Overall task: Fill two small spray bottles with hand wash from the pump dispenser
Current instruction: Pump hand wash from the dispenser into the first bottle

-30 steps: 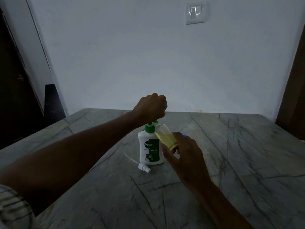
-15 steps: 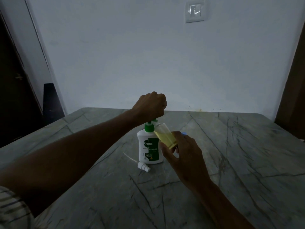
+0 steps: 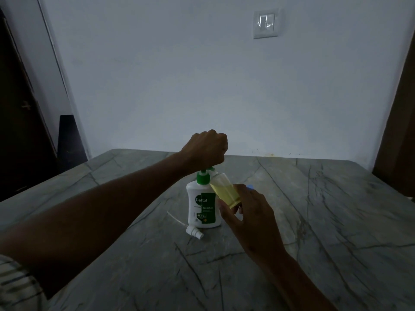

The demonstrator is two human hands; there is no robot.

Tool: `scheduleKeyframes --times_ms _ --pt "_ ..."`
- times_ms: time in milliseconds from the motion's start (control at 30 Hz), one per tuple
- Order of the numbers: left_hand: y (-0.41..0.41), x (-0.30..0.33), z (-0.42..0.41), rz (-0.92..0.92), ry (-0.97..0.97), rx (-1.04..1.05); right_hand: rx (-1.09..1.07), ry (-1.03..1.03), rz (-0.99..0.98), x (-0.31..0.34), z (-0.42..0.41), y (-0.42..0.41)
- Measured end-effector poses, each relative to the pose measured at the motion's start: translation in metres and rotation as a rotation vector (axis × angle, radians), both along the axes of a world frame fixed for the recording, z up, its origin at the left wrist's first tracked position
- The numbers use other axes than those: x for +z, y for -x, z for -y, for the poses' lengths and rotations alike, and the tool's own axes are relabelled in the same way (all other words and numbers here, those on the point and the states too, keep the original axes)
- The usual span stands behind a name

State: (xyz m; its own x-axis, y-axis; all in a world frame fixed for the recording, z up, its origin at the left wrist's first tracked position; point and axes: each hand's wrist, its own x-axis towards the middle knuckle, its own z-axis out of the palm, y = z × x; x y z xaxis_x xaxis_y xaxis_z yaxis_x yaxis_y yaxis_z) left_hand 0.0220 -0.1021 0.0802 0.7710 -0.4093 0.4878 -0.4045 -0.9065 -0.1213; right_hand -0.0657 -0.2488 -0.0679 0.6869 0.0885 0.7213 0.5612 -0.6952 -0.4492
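One small spray bottle (image 3: 225, 192), clear and roughly half full of yellow liquid, is tilted with its open neck up under the spout of the Dettol pump dispenser (image 3: 203, 204), which stands near the middle of the grey marble table (image 3: 314, 232). Our left hand (image 3: 206, 149) sits fisted on the green pump head, pressing down; our right hand (image 3: 249, 217) pinches the bottle's lower end between thumb and fingers, at about three o'clock from the dispenser.

We judge the step to be pumping hand wash into this bottle. To do it well we should keep the neck tight under the nozzle, press in slow full strokes, and stop short of the brim so the sprayer can go back in. A loose white spray head with dip tube (image 3: 190, 227) lies on the table at seven o'clock from the dispenser.

The nozzle and the bottle mouth are hidden under our fist, so we cannot tell whether liquid is flowing. A bluish bit (image 3: 250, 187) peeks past our right fingers; in this dim light we cannot tell what it is.
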Motion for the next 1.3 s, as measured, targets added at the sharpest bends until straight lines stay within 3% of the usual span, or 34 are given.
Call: scheduleKeyframes --times_ms 1300 --pt "0.003 -0.002 0.002 0.001 0.039 0.021 -0.001 -0.021 -0.011 0.004 0.002 0.002"
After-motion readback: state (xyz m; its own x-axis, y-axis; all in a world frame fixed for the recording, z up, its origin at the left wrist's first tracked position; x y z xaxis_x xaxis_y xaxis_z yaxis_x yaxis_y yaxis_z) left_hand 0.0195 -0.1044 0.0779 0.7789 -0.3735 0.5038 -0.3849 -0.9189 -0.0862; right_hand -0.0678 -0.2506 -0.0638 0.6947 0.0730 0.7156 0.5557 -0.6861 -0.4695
